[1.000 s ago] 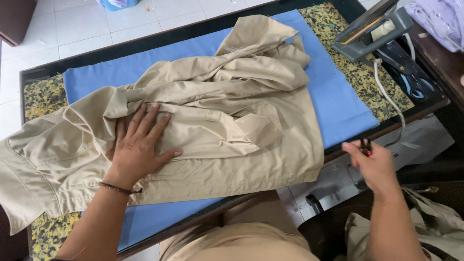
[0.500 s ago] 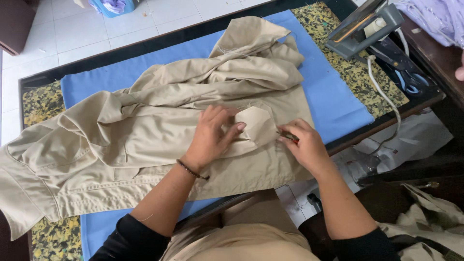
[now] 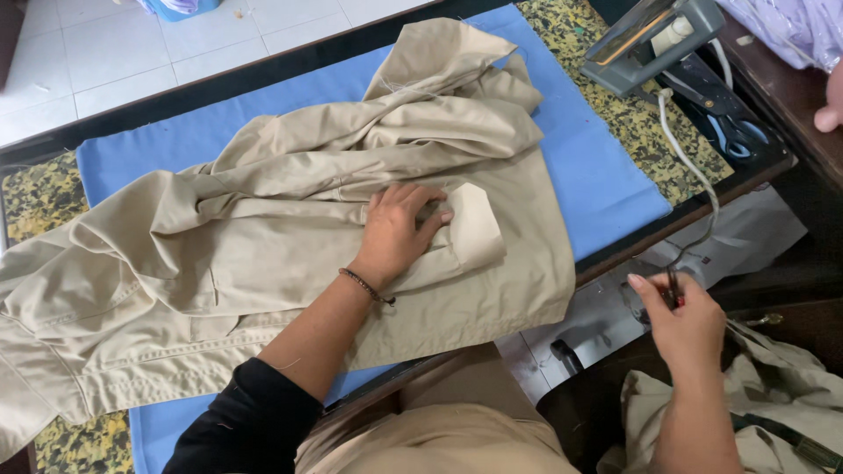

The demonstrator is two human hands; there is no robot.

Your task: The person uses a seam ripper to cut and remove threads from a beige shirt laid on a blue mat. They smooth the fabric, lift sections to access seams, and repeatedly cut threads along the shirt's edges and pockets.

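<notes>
A crumpled beige garment lies spread over a blue cloth on the table. My left hand rests flat on it with fingers apart, pressing beside a turned-up pocket flap. My right hand is off the table's near right edge, below the white cord. Its fingers pinch a small dark tool, whose kind I cannot make out.
An iron stands at the table's far right corner, with blue-handled scissors beside it. Another person's hand shows at the right edge. More beige fabric lies low on the right, and a tiled floor lies beyond the table.
My right hand has left the garment and moved right, off the table edge. My left hand stays on the garment by the pocket flap.
</notes>
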